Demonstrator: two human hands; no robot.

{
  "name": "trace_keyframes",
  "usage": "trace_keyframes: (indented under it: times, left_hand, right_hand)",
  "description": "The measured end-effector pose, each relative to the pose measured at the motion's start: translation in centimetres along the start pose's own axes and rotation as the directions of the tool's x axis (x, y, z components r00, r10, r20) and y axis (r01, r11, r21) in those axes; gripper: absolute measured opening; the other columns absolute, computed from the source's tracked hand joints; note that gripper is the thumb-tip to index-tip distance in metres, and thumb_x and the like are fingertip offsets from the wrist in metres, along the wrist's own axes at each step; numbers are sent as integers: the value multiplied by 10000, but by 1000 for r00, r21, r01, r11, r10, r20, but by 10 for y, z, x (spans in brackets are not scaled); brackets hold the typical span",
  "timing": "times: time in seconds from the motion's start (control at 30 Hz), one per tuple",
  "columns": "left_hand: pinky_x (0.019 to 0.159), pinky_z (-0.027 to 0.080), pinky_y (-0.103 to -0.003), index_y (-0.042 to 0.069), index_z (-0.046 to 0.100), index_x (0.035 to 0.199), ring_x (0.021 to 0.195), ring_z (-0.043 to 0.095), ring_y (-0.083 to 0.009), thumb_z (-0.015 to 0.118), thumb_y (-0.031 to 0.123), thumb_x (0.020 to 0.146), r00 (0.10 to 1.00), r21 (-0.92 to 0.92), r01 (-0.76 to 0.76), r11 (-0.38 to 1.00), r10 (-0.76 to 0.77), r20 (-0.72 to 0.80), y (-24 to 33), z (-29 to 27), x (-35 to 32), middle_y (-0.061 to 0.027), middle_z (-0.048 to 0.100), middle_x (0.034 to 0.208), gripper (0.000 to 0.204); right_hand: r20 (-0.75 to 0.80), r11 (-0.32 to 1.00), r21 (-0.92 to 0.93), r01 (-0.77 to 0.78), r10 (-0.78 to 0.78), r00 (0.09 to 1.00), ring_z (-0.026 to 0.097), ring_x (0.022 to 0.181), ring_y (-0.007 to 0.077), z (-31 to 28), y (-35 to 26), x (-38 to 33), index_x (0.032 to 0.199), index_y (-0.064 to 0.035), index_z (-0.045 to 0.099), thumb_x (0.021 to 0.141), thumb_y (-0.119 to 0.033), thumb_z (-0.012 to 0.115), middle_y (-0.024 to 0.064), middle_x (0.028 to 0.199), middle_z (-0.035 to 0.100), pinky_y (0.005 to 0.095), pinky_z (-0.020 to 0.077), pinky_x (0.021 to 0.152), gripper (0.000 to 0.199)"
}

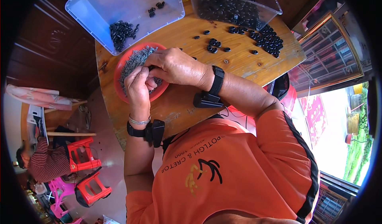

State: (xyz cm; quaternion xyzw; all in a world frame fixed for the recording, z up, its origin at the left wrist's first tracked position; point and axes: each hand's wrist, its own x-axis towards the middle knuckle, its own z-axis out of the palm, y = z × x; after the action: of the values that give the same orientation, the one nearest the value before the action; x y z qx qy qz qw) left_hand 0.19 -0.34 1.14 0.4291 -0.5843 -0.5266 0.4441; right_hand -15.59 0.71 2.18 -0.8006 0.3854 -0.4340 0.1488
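My left hand (137,85) and my right hand (177,67) meet over a red bowl (117,81), fingertips pinched together. Between them a bit of a small black piece (151,67) shows; the fingers cover most of it. Many small grey pieces (135,61) fill the bowl, below and beside my fingers. Beyond my right hand, several black oval ring-like pieces (213,43) lie loose on the wooden table (179,100).
A clear plastic bin (159,25) at the far left holds a heap of black pieces (122,34). Another clear bin (274,10) at the far right holds many black ovals, with a pile (269,41) beside it. Red stools (95,188) and a seated person (47,160) are at left.
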Motion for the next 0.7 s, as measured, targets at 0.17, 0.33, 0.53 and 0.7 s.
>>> trace_keyframes:
  times: [0.17, 0.33, 0.53, 0.7]
  left_hand:
    - [468, 364, -199, -4, 607, 759, 482, 460, -68, 499, 186, 891, 999, -61, -22, 998, 20, -40, -3, 2, 0, -11, 525, 579, 255]
    - [467, 361, -196, -1, 602, 746, 474, 456, -69, 500, 184, 891, 999, -80, -39, 996, 37, -27, -4, 2, 0, -6, 517, 564, 257]
    - [478, 348, -205, -4, 609, 786, 505, 439, -67, 457, 171, 901, 999, -40, -43, 998, 43, -9, -2, 3, 1, -5, 504, 575, 259]
    - [476, 335, -203, 4, 598, 785, 506, 431, -58, 476, 219, 915, 992, -75, -129, 989, 128, -21, -8, -1, 3, 12, 474, 548, 279]
  right_hand:
    - [1, 999, -36, -9, 9, 1000, 617, 755, 326, 4, 2, -2, 897, -48, 605, 731, -80, 652, 136, 775, 617, 388, 501, 663, 175]
    - [1, 998, -66, 1, -1, 1000, 616, 747, 322, 3, 1, -2, 885, -50, 599, 734, -80, 649, 128, 759, 610, 391, 499, 655, 162]
    - [-32, 998, -61, 27, -29, 999, 617, 738, 317, 1, 0, -2, 881, -49, 601, 738, -83, 656, 123, 765, 615, 387, 500, 655, 157]
    - [-222, 979, -200, 40, -85, 971, 639, 762, 285, -34, -9, 10, 860, -51, 655, 725, -79, 677, 112, 801, 647, 351, 516, 673, 140]
